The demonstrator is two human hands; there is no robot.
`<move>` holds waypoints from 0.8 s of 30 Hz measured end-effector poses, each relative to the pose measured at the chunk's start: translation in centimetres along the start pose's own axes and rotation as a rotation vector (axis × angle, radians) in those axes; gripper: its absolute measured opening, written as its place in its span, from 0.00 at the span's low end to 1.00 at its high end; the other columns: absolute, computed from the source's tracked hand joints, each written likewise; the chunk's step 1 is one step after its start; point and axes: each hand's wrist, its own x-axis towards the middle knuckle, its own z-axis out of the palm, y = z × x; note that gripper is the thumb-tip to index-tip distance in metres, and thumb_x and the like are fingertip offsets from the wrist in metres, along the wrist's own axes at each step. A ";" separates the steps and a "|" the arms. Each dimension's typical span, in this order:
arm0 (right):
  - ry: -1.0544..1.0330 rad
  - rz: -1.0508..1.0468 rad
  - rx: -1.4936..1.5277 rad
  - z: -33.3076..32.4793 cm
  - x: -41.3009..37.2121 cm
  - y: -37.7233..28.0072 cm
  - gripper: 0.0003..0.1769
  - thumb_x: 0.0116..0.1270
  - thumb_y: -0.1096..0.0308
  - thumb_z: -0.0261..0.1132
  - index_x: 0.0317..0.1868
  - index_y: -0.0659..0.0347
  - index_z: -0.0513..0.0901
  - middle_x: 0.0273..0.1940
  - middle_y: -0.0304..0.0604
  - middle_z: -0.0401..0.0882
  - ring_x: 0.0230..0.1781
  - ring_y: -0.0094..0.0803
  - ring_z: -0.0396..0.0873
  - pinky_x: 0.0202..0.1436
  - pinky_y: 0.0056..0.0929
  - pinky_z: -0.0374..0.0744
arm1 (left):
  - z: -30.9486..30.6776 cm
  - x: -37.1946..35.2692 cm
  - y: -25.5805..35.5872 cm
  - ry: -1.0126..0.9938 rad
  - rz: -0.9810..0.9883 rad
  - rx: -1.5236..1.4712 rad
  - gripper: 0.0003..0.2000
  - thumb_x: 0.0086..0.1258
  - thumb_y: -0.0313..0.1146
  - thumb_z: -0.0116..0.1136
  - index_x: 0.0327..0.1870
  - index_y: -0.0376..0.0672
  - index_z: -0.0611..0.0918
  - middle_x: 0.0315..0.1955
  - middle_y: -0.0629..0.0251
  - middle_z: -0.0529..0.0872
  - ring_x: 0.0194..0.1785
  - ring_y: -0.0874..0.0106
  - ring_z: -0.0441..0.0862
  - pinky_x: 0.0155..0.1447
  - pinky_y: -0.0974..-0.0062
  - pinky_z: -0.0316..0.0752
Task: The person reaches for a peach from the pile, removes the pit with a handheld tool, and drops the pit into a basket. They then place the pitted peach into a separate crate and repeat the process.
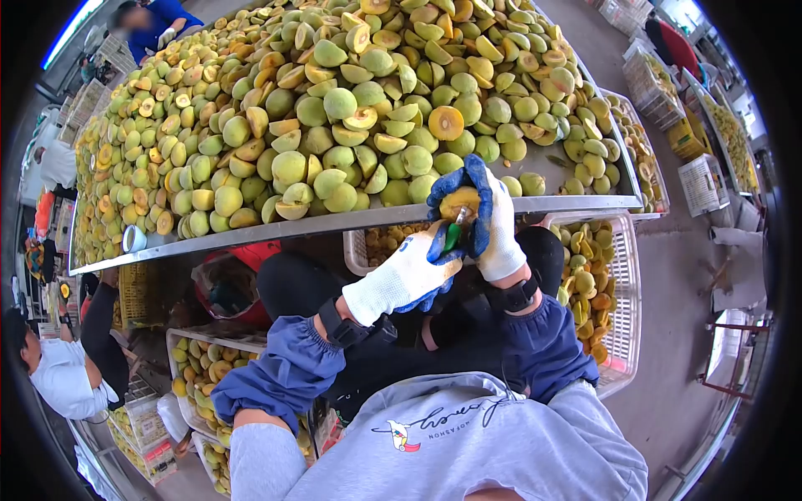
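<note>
My left hand (pixel 405 280), in a white glove with blue-coated fingers, is closed around the green handle (pixel 452 237) of a small pitting tool with a metal tip. That tip meets the cut yellow face of a halved stone fruit (pixel 459 202), perhaps a peach. My right hand (pixel 493 221), gloved alike, wraps around the fruit half from the right. Both hands are just in front of the metal-edged table (pixel 351 222), which bears a large heap of green-yellow fruit halves (pixel 334 142). The tool tip's exact shape is partly hidden.
A white crate of fruit halves (pixel 622 288) stands at my right, another crate (pixel 355 255) under the table edge. More filled crates (pixel 180 342) are at the left. A small white cup (pixel 133 240) sits on the table. Co-workers (pixel 71 376) are at the left and the far side.
</note>
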 end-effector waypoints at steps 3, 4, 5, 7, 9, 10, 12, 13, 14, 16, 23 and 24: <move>-0.115 0.124 0.084 0.2 0.6 -1.0 0.23 0.72 0.52 0.56 0.31 0.66 0.80 0.28 0.47 0.82 0.23 0.31 0.79 0.30 0.27 0.78 | 0.5 0.2 -0.7 0.064 0.070 0.027 0.11 0.70 0.33 0.55 0.50 0.43 0.72 0.20 0.68 0.76 0.14 0.78 0.71 0.17 0.79 0.69; -0.158 0.118 0.061 -0.3 0.9 -0.6 0.22 0.72 0.52 0.55 0.34 0.65 0.80 0.29 0.47 0.82 0.25 0.33 0.80 0.32 0.28 0.79 | 0.9 0.2 -0.6 0.119 0.085 0.061 0.11 0.70 0.32 0.55 0.50 0.43 0.72 0.21 0.68 0.76 0.14 0.77 0.72 0.17 0.78 0.69; -0.157 0.117 0.062 -0.3 0.9 -0.5 0.22 0.72 0.52 0.55 0.34 0.65 0.80 0.29 0.47 0.82 0.25 0.33 0.80 0.32 0.28 0.79 | 1.3 0.3 -0.7 0.118 0.085 0.063 0.11 0.70 0.32 0.55 0.50 0.43 0.72 0.21 0.68 0.76 0.14 0.77 0.72 0.17 0.78 0.69; -0.039 0.040 -0.088 0.0 1.0 -0.5 0.24 0.75 0.51 0.51 0.37 0.67 0.78 0.34 0.49 0.81 0.33 0.39 0.81 0.42 0.36 0.81 | 2.0 0.6 -0.8 0.204 0.087 -0.149 0.11 0.70 0.33 0.55 0.49 0.43 0.72 0.21 0.68 0.76 0.14 0.77 0.71 0.17 0.78 0.69; -0.023 -0.241 -0.050 0.4 1.1 0.6 0.28 0.75 0.49 0.50 0.40 0.70 0.79 0.38 0.50 0.82 0.37 0.38 0.83 0.49 0.39 0.83 | 0.6 0.4 -0.2 0.041 0.073 -0.379 0.12 0.70 0.34 0.56 0.51 0.43 0.72 0.22 0.69 0.75 0.16 0.78 0.71 0.17 0.78 0.69; -0.029 -0.166 -0.075 -0.7 1.6 1.1 0.27 0.75 0.49 0.50 0.40 0.71 0.79 0.37 0.50 0.82 0.35 0.37 0.83 0.46 0.37 0.83 | 0.4 0.5 -0.1 0.020 0.063 -0.372 0.12 0.70 0.34 0.56 0.51 0.43 0.72 0.21 0.69 0.75 0.16 0.78 0.71 0.17 0.79 0.70; -0.006 -0.067 -0.105 -1.6 1.5 1.4 0.26 0.75 0.51 0.51 0.39 0.70 0.79 0.33 0.49 0.82 0.30 0.35 0.82 0.36 0.31 0.82 | 0.7 0.3 -0.5 -0.007 0.040 -0.368 0.13 0.71 0.34 0.56 0.51 0.42 0.72 0.20 0.70 0.75 0.16 0.78 0.71 0.18 0.79 0.70; -0.003 -0.072 -0.105 -1.7 1.6 1.4 0.26 0.75 0.51 0.51 0.39 0.70 0.79 0.33 0.49 0.82 0.30 0.35 0.82 0.36 0.31 0.82 | 0.9 0.4 -0.6 0.077 0.107 -0.233 0.13 0.70 0.33 0.56 0.51 0.42 0.72 0.20 0.69 0.75 0.16 0.77 0.72 0.18 0.78 0.70; -0.009 0.006 -0.038 -1.7 1.7 1.3 0.22 0.73 0.53 0.55 0.39 0.68 0.80 0.30 0.46 0.82 0.26 0.30 0.80 0.28 0.24 0.78 | 1.1 0.6 -0.8 0.160 0.177 -0.096 0.13 0.69 0.32 0.57 0.51 0.41 0.72 0.19 0.69 0.76 0.15 0.76 0.72 0.18 0.78 0.69; -0.185 -0.025 -0.101 -0.8 1.6 0.3 0.21 0.70 0.53 0.60 0.34 0.66 0.81 0.24 0.44 0.81 0.21 0.27 0.77 0.22 0.19 0.74 | 1.3 1.8 -3.3 0.393 0.495 0.498 0.14 0.67 0.30 0.57 0.51 0.39 0.72 0.19 0.68 0.78 0.18 0.76 0.75 0.21 0.74 0.70; -0.069 0.073 -0.108 0.2 0.8 -0.6 0.26 0.72 0.50 0.56 0.31 0.68 0.80 0.25 0.48 0.81 0.22 0.34 0.80 0.29 0.31 0.80 | 0.9 1.2 -2.1 0.099 0.264 -0.257 0.08 0.70 0.32 0.57 0.46 0.41 0.76 0.22 0.70 0.77 0.20 0.77 0.74 0.23 0.77 0.69; -0.079 0.044 -0.139 0.3 0.6 -0.7 0.27 0.72 0.50 0.55 0.29 0.68 0.80 0.24 0.48 0.81 0.21 0.35 0.79 0.28 0.30 0.79 | 0.1 1.0 -1.9 -0.077 0.180 -0.425 0.10 0.70 0.34 0.59 0.46 0.41 0.75 0.22 0.69 0.77 0.19 0.77 0.73 0.22 0.78 0.68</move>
